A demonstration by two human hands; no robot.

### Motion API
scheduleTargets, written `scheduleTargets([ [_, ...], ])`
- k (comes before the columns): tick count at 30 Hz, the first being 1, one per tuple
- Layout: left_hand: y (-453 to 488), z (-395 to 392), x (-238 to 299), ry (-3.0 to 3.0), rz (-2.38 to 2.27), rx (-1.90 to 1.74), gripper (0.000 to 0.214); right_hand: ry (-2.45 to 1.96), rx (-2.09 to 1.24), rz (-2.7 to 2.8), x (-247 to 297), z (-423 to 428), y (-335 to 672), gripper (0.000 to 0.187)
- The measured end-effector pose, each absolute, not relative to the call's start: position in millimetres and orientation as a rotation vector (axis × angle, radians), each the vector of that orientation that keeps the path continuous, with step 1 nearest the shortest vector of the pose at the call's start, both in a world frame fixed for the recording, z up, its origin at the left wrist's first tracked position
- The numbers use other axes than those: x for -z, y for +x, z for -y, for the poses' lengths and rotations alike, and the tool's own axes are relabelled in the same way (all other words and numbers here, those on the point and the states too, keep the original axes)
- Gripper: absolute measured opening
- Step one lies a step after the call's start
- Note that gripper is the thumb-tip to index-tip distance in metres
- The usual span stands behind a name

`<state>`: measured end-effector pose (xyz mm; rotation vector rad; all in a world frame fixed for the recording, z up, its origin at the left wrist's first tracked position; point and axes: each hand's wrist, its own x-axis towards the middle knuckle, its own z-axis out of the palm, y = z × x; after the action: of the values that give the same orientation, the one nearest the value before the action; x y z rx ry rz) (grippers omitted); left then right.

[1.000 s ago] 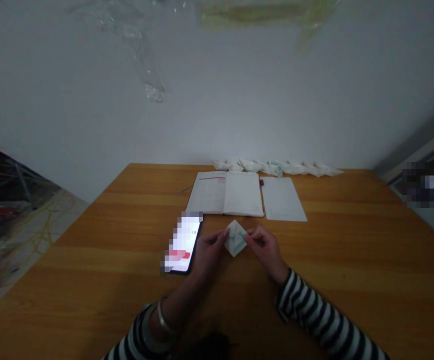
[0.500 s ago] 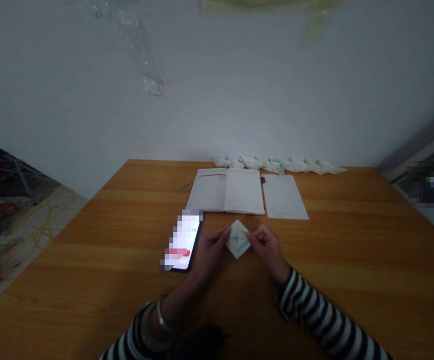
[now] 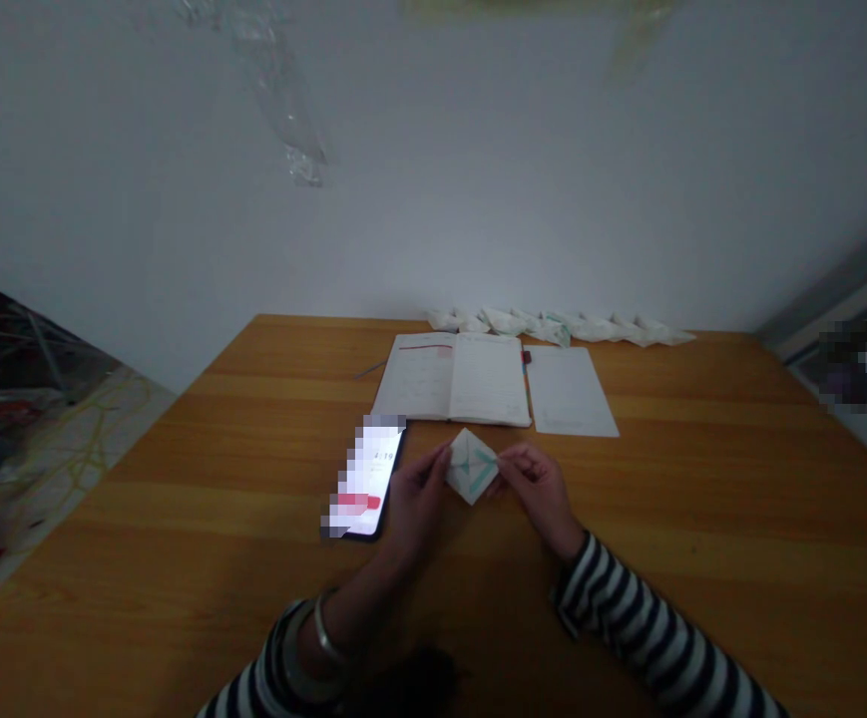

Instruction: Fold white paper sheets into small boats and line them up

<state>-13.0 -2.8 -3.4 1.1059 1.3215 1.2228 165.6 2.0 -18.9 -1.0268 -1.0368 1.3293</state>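
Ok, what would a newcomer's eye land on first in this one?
Probably the lit phone, on the table just left of the left hand. Then the green-marked folded paper, pinched between that hand and the right hand. Beyond the open notebook, a row of whitish pieces lines the far edge.

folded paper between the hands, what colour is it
The folded paper is whitish with pale green markings; the head view shows it.
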Motion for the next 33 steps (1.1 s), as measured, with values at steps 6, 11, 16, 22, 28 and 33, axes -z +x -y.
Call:
scheduleTargets([
  [6,-13.4,3.4,1.1,1.239,-1.363,-1.219,0.037,-1.158,-1.180,1.029,24.9,-5.6,167.7,0.029],
  [11,-10.7,5.6,0.0,1.298,-1.353,-1.196,0.032,-1.194,-1.154,1.028,28.7,-5.7,168.7,0.026],
  [16,-9.8,6.7,-3.8,1.284,-1.348,-1.188,0.030,-1.175,-1.165,1.045,26.8,-5.9,168.6,0.025],
  [22,-11.4,6.1,-5.2,1.298,-1.348,-1.159,0.029,-1.233,-1.152,1.053,26.0,-7.8,166.1,0.024],
  [28,-12.6,2.6,-3.1,1.160,-1.296,-1.155,0.038,-1.273,-1.126,1.036,23.4,-5.3,164.0,0.027],
  [33,-11.6,-0.5,-4.9,1.108,-1.261,-1.104,0.042,-1.286,-1.121,0.976,23.8,-3.4,163.0,0.035],
])
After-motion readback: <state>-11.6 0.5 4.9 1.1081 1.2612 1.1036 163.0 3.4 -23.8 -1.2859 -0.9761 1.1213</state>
